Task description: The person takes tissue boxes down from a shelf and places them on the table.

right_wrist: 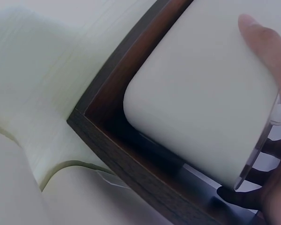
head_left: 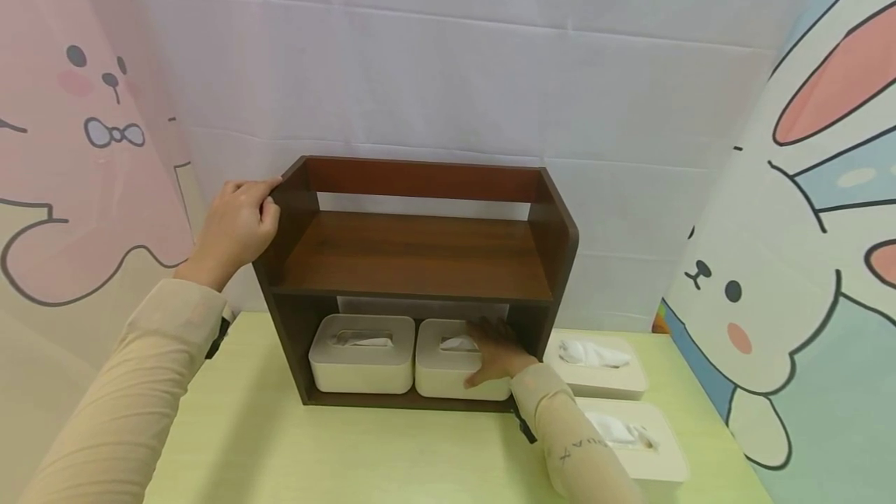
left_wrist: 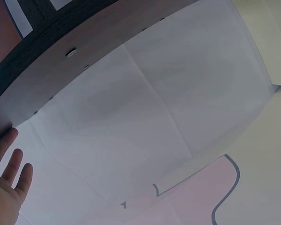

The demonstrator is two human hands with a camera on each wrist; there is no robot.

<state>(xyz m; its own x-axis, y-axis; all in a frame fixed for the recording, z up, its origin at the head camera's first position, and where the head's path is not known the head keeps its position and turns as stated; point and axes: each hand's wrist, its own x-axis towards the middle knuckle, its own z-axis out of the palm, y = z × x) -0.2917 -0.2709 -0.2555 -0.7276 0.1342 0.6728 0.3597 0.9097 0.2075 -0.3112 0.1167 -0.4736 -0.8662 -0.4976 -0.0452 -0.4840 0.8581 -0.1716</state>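
You seem to be settling the right tissue box (head_left: 444,376) in the lower level of the shelf (head_left: 420,255), beside the left tissue box (head_left: 360,373). Your right hand (head_left: 498,352) grips it, thumb in front; your left hand (head_left: 238,224), loosely extended, touches the shelf's side. Next likely calls for squaring it, then releasing.

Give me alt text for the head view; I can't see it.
A person's right hand spreads over a white tissue box, thumb on the box's front, beside a second box in the lower compartment of a dark wooden shelf. The left hand touches the shelf's upper left side. Two more boxes sit to its right.
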